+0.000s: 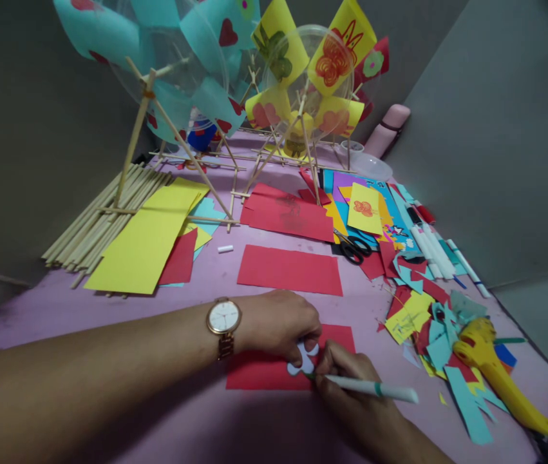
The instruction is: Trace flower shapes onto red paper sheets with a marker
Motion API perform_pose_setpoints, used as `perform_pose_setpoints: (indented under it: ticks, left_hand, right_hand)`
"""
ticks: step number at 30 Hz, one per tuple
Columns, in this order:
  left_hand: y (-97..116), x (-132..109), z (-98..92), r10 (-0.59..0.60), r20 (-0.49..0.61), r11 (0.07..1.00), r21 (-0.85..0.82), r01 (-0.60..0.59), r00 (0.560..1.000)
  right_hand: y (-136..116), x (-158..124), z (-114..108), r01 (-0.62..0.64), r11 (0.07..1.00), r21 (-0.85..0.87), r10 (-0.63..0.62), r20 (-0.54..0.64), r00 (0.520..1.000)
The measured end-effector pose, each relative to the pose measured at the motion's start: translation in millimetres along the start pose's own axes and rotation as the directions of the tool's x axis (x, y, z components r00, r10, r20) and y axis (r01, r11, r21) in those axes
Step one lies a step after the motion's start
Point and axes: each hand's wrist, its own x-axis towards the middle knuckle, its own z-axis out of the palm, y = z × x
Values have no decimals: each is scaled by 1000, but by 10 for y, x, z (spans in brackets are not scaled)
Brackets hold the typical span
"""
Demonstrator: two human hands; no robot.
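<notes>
With bent fingers, my left hand (276, 322) presses a small white flower-shaped cutout (297, 368) down on a red paper rectangle (254, 375). A watch is on that wrist. My right hand (351, 380) grips a white marker with a green band (375, 388), its tip at the cutout's lower edge. A little green ink shows there. Part of the cutout is hidden under the left fingers. Just beyond the hands lies another red paper rectangle (290, 269), and a white marker cap (225, 249) is to its left.
Stick-framed paper wheels (300, 116) stand at the back. Wooden sticks (94, 225) and yellow paper (143, 238) lie left. Scissors (353, 248), markers (431, 251), paper scraps (440, 341) and a yellow glue gun (500, 374) are on the right.
</notes>
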Motion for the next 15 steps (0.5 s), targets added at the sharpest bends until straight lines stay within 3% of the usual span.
perform_pose_setpoints:
  ticks: [15]
  left_hand:
    - [-19,10,8,12,13,1000,-16,-12,1000]
  right_hand:
    - [75,-106,22,-9,977,213,9,0,1000]
